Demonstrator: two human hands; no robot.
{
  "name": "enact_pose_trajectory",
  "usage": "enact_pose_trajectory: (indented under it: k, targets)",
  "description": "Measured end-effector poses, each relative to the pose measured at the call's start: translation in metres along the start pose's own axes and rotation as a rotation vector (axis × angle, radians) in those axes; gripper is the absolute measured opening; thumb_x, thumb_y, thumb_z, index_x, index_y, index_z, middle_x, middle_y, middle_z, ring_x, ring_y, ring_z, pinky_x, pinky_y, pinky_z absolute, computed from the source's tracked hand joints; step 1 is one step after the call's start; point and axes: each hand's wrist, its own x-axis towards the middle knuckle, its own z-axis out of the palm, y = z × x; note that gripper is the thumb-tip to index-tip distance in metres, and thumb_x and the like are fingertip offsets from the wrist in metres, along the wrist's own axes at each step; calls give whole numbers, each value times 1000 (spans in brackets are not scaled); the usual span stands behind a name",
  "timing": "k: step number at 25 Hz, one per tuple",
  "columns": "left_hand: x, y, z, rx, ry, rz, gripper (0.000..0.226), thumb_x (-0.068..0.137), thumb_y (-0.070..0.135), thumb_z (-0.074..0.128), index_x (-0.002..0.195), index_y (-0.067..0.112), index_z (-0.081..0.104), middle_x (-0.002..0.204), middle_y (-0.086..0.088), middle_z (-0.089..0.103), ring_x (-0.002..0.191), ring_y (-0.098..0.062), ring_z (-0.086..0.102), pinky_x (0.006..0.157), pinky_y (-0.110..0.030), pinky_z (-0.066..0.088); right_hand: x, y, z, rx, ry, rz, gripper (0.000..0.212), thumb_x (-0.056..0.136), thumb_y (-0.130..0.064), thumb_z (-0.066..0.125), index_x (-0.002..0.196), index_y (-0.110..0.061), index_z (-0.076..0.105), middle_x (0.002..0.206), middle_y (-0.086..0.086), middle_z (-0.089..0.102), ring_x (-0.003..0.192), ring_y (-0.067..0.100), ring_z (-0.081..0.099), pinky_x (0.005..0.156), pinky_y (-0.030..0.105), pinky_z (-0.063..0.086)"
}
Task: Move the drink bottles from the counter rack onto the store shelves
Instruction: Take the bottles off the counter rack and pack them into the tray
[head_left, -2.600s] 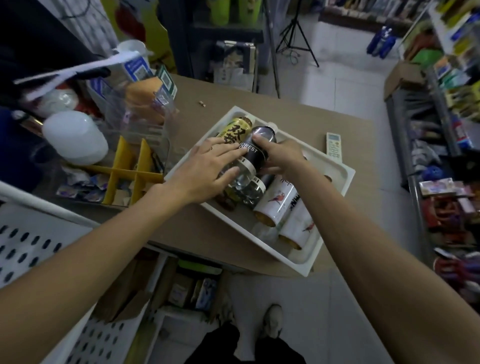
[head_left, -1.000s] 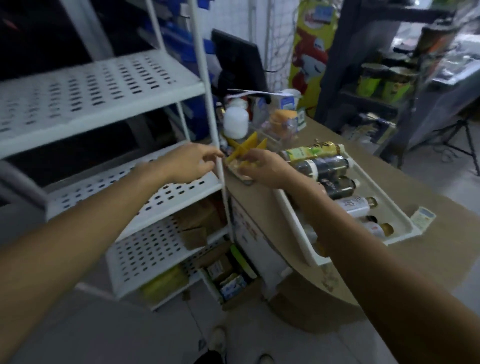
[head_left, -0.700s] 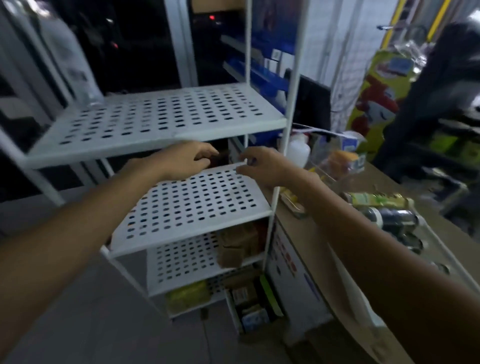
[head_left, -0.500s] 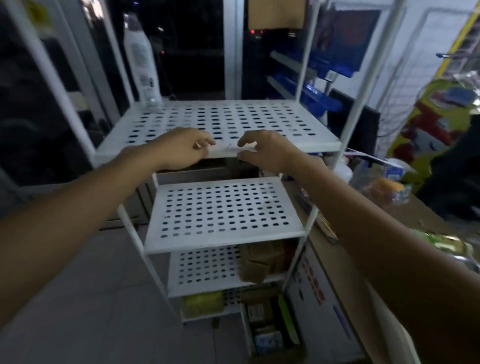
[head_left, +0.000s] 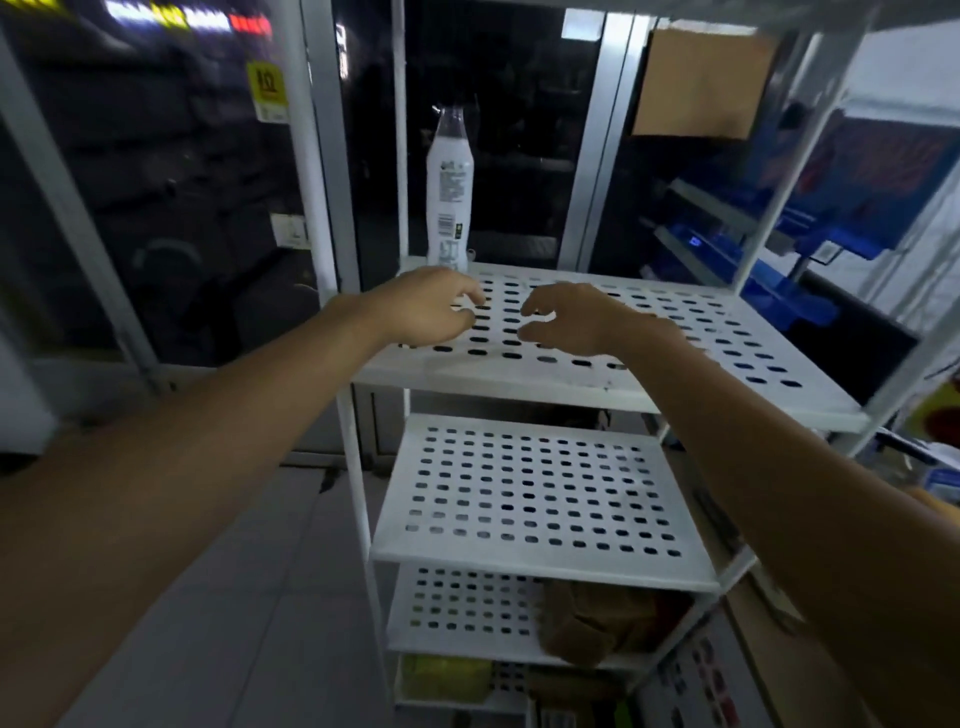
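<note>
The left hand (head_left: 426, 306) hovers with its fingers loosely curled downward and nothing in them. The right hand (head_left: 571, 319) is just beside it but apart, its fingers and thumb bent in an empty C. Both are above the front-left part of the white metal shelf board with rows of oval holes (head_left: 675, 332). Half a second ago they met at that board's front lip; now they sit further in and separated. At the board's back-left corner, just behind the left hand, stands an upright, slim, white-labelled plastic drink bottle with a clear neck (head_left: 449, 192). Below the board is a second, matching perforated shelf (head_left: 535, 499).
</note>
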Motion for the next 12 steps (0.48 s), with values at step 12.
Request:
enact_pose_trajectory:
  k: [12]
  targets:
    - [51,-36,-10,148,102,-161,39,96,26,52,135,24,52,144,-5,46,127,-24,46,97,-34,40,114,17,-20,87,-75,-141,53,94,-44,60,141,-22,48,147,5,46,126,26,50,98,30,39]
